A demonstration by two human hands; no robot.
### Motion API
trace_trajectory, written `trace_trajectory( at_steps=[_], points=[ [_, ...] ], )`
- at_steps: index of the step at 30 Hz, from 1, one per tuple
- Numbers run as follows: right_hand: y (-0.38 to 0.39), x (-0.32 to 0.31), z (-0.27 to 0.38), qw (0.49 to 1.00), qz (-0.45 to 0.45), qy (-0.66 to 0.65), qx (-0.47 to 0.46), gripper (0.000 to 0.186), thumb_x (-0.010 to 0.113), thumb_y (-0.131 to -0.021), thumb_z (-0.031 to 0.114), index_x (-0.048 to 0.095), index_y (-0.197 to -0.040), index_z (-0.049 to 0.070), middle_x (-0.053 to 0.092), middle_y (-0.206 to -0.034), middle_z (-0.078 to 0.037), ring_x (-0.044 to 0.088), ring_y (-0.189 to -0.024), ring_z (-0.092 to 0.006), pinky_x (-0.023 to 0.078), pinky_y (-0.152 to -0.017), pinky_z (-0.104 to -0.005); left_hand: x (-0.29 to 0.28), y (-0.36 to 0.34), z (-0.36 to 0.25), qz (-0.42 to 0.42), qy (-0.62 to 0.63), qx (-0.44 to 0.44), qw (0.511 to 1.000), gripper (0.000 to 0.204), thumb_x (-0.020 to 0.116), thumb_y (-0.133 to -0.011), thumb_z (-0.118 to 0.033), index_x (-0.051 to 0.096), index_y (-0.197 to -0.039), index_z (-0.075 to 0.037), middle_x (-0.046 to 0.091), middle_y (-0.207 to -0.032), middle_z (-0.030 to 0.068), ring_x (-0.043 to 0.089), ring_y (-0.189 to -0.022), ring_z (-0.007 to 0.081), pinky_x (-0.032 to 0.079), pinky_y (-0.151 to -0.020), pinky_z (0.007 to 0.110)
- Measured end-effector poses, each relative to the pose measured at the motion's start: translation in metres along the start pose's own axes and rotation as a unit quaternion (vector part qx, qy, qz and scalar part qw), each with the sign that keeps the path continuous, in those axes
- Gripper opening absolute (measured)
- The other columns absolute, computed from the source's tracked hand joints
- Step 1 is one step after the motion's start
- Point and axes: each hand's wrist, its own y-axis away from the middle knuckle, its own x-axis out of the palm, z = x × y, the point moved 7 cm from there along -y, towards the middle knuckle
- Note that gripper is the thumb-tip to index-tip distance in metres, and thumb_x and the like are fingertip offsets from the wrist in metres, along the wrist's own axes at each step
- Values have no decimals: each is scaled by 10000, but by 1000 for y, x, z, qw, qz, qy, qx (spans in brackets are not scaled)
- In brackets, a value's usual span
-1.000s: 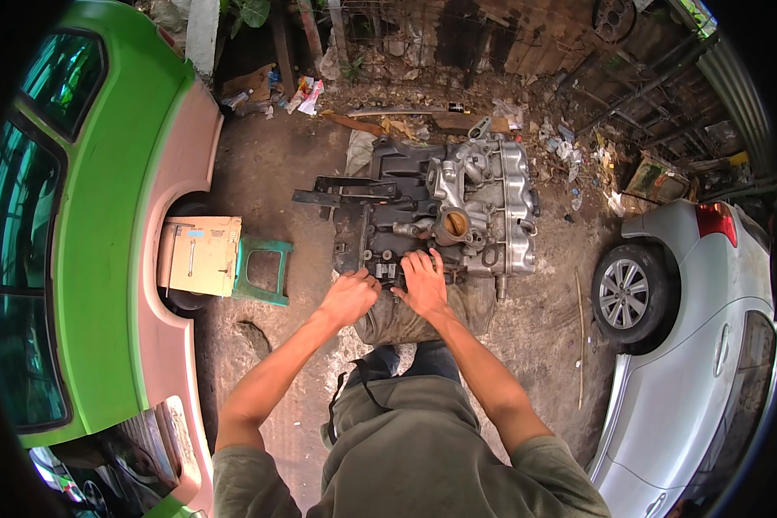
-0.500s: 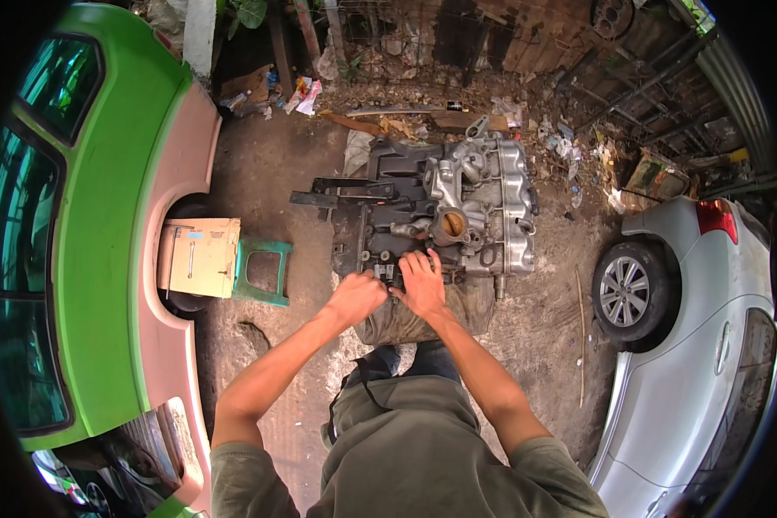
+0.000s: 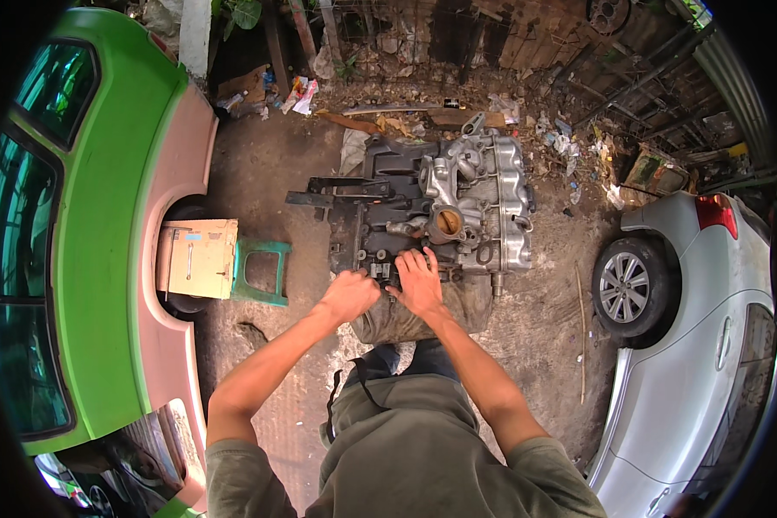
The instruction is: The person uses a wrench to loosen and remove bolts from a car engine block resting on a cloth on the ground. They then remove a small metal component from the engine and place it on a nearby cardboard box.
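A dirty engine (image 3: 399,161), dark on its left and silvery along its ribbed cover (image 3: 511,203), lies on the ground in front of me. At its near edge, my left hand (image 3: 351,295) is closed in a fist; what it grips is hidden. Close to its right, my right hand (image 3: 418,283) bends over the same edge, fingers forward and thumb on the near side, around a small part I cannot make out. Between both hands sits a small metal fitting (image 3: 380,270). A round brownish opening (image 3: 447,224) lies just beyond my right fingers.
A green and pink vehicle (image 3: 112,198) stands at left. Beside it, a flattened cardboard box (image 3: 200,257) with slim tools rests by a green stool (image 3: 263,274). A silver car (image 3: 673,371) is at right. Litter (image 3: 564,147) and boards lie along the back.
The view has shifted slightly, with the engine and both hands a little further left in it. Both hands stay at the same spot on the engine's near edge.
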Motion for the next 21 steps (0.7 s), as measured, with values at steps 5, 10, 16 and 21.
trace_trajectory(
  at_steps=[5, 10, 16, 21],
  points=[
    [-1, 0, -1, 1000, -7, 7, -2, 689, 809, -756, 427, 530, -1268, 60, 526, -1281, -68, 439, -1311, -246, 191, -1203, -479, 27, 29, 31, -108, 76, -102, 986, 217, 595, -923, -226, 721, -865, -59, 718, -779, 114, 700, -829, 303, 570, -693, 430],
    [0, -2, -1, 1000, -11, 6, -3, 685, 814, -750, 427, 536, -1260, 64, 530, -1269, -70, 444, -1301, -247, 196, -1200, -477, 95, 39, 44, -56, 189, -262, 945, 303, 603, -961, -337, 737, -895, -74, 717, -821, 171, 696, -788, 367, 561, -699, 469],
    [0, 0, 0, 1000, -5, 2, 7, 683, 819, -740, 417, 542, -1255, 64, 538, -1267, -67, 443, -1304, -246, 190, -1203, -481, 151, 22, 34, -156, 359, -317, 864, 230, 675, -933, -288, 771, -1001, -91, 699, -854, 219, 680, -800, 416, 553, -730, 473],
    [0, -2, 0, 1000, -8, 5, -6, 703, 825, -729, 417, 540, -1265, 64, 537, -1270, -63, 441, -1309, -239, 184, -1207, -481, 168, 8, 16, -205, 398, -347, 824, 185, 693, -916, -201, 759, -1014, -59, 696, -890, 230, 680, -826, 418, 548, -759, 469]
  ],
)
